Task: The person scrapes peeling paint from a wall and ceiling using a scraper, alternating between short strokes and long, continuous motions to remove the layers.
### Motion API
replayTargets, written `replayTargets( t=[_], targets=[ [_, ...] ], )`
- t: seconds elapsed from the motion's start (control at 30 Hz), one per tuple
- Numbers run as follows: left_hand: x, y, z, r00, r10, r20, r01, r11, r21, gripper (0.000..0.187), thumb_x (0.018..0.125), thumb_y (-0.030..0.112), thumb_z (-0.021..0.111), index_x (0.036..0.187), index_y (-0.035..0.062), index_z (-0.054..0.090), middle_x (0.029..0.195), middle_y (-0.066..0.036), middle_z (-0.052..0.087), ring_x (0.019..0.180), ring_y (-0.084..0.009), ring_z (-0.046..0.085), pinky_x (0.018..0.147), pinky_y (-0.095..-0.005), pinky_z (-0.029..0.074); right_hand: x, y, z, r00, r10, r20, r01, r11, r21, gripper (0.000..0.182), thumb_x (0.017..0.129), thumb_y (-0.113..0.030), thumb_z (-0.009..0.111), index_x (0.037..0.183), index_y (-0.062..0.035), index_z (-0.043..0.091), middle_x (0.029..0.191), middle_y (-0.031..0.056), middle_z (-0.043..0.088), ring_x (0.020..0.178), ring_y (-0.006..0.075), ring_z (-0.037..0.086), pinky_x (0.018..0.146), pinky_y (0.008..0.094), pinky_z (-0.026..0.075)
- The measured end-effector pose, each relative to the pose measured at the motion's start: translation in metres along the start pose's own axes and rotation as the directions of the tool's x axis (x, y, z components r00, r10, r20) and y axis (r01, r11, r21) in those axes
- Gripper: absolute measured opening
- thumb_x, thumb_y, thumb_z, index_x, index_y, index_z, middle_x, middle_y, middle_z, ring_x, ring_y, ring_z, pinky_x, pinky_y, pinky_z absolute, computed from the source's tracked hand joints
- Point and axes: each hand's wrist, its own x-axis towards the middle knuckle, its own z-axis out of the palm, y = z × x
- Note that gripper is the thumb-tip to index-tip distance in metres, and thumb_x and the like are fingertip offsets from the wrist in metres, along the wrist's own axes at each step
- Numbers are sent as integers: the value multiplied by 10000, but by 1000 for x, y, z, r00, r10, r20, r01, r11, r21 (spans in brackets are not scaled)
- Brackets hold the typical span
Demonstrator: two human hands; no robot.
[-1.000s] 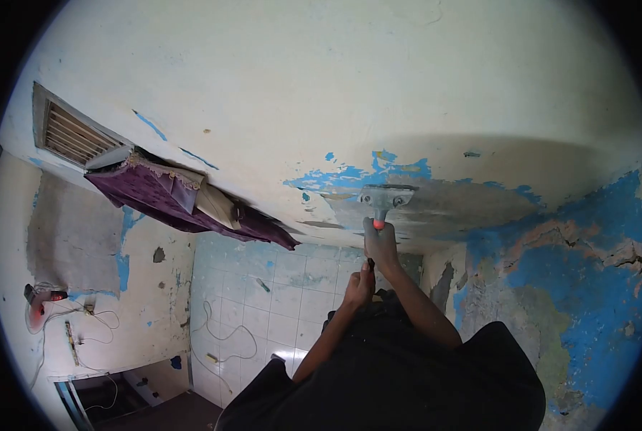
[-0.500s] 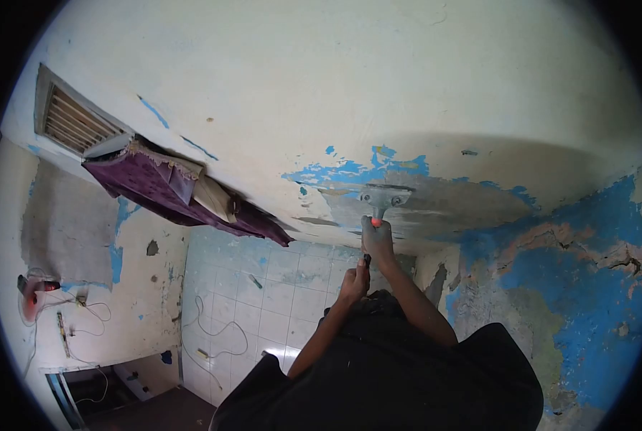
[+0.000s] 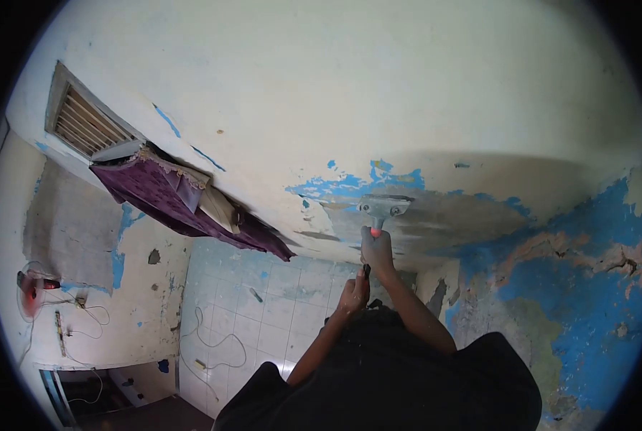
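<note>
A wide-bladed scraper (image 3: 383,207) with a black and red handle is against the wall, its blade at the lower edge of the blue peeled patch. My right hand (image 3: 377,251) is wrapped round the handle just below the blade. Lower down, my left hand (image 3: 354,291) grips the handle's end. Around the blade the wall (image 3: 335,100) shows cream paint above, ragged blue paint (image 3: 357,183) in the middle and bare grey plaster (image 3: 443,212) below and to the right.
To the left, a purple curtain (image 3: 163,190) hangs under a slatted vent (image 3: 91,118). A wall fan (image 3: 32,287) with cables is at far left. A cable (image 3: 224,337) lies on the tiled floor (image 3: 271,309). At right, the side wall (image 3: 587,309) has blue paint and cracks.
The view has tilted slightly, so the wall and curtain sit a little lower. Both hands still hold the scraper, whose blade stays close to the same patch.
</note>
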Motion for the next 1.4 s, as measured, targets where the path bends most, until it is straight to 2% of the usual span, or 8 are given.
replayTargets(
  t=[0.1, 0.3, 0.4, 0.53, 0.7, 0.83, 1.2, 1.4],
  targets=[
    [-2, 17, -3, 995, -96, 32, 98, 992, -84, 676, 930, 594, 279, 548, 68, 466, 464, -22, 437, 426, -135, 434, 415, -304, 327, -20, -50, -7, 993, 95, 74, -100, 993, 64, 401, 867, -276, 553, 568, -18, 487, 441, 36, 442, 375, 151, 481, 385, 332, 356],
    [3, 11, 3, 992, 125, -24, -123, 990, 69, 700, 926, 609, 261, 540, 57, 456, 453, -34, 427, 417, -147, 456, 397, -300, 341, -25, -69, -9, 996, 68, 65, -70, 997, 30, 387, 870, -268, 546, 576, -24, 481, 442, 24, 433, 382, 138, 483, 381, 325, 355],
    [3, -2, 5, 993, 113, -30, -110, 991, 74, 702, 928, 603, 264, 541, 48, 450, 448, -34, 422, 411, -149, 459, 387, -302, 342, -12, -12, -9, 997, 58, 53, -58, 998, 7, 386, 876, -256, 542, 580, -16, 483, 448, 26, 436, 393, 136, 486, 390, 323, 351],
    [1, 64, -7, 999, 16, 45, -12, 996, -90, 702, 928, 599, 275, 540, 39, 446, 453, -40, 430, 417, -157, 462, 401, -304, 352, -20, -111, -7, 961, -277, 25, 277, 960, -43, 401, 885, -265, 554, 553, -67, 447, 425, 4, 411, 356, 110, 434, 367, 273, 318],
    [4, 31, 3, 999, 13, 48, -8, 996, -94, 642, 921, 615, 290, 673, 52, 477, 482, -6, 415, 390, -134, 416, 386, -286, 326, -18, -64, -7, 996, -21, 81, 13, 995, 101, 377, 898, -270, 574, 596, -95, 431, 462, -28, 402, 362, 75, 400, 359, 247, 304],
    [-19, -5, 15, 968, -155, 199, 231, 862, -452, 609, 916, 626, 299, 689, 87, 470, 474, 3, 392, 358, -107, 375, 352, -258, 300, -32, -30, -12, 985, 68, 161, -89, 988, 123, 340, 900, -292, 587, 666, -97, 437, 511, -34, 412, 383, 61, 395, 362, 236, 301],
    [-12, -40, 4, 971, -220, 87, 237, 917, -321, 606, 938, 567, 330, 590, 85, 448, 482, -11, 432, 360, -120, 399, 350, -269, 320, -35, 14, -9, 818, 321, 478, -477, 842, 251, 448, 899, -317, 580, 547, -138, 368, 479, -44, 337, 381, 75, 320, 393, 239, 263],
    [5, -48, 4, 996, -85, 8, 83, 946, -314, 586, 954, 506, 365, 568, 75, 454, 477, -7, 427, 395, -103, 420, 371, -266, 316, -33, -12, 4, 912, 324, 251, -387, 883, 267, 480, 894, -343, 588, 533, -143, 342, 446, -43, 306, 329, 76, 260, 340, 255, 211]
  ],
)
